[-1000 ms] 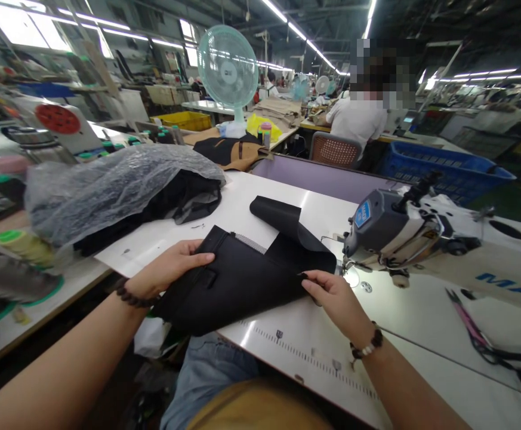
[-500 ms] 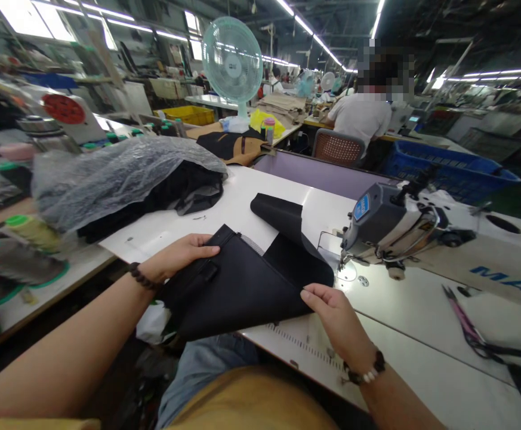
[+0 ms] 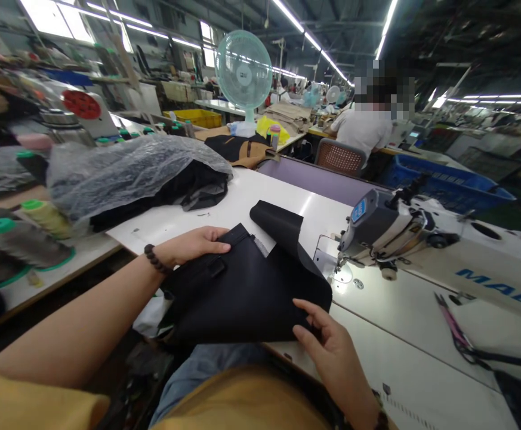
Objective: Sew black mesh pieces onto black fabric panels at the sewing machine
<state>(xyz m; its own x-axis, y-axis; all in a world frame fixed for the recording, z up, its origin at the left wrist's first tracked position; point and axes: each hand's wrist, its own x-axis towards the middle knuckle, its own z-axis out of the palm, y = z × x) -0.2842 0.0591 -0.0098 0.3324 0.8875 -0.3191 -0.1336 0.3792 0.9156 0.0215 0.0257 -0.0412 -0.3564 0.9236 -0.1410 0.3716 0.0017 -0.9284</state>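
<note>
At the near edge of the worktop [image 3: 237, 200], black cloth [image 3: 242, 286] lies partly on the white surface, its lower part over the wearer's lap. Left hand [image 3: 200, 243] on its upper left edge: thumb flat on top, fingers mostly hidden below, cloth held between. Right hand [image 3: 332, 343] at the lower right edge, touching; thumb and forefinger apart, grip open, narrow gap. Beaded bracelets on both wrists.

A strip of mesh [image 3: 260, 245] shows at the cloth's top edge. Right of it, a black flap [image 3: 278, 221] folds back, curled, reaching toward the needle end of the sewing machine [image 3: 421, 233]. Whether it touches the machine, cannot tell. Snips [image 3: 455, 325], pink on the handle, lie on the worktop in front of the machine's arm.

To the left, big spools [image 3: 22, 242] stand or lean, grey and yellow with green ends. Beyond them, clear plastic [image 3: 130, 173] drapes over more black material, partly on the worktop.

Farther out: tan and black pieces [image 3: 246, 152] near the foot of a pale green fan [image 3: 243, 68]. Yellow crate [image 3: 197, 117] to its left. To the right, a person [image 3: 363, 131] in white, back turned, on a brown chair [image 3: 338, 156]; blue basket [image 3: 448, 179] beside.
</note>
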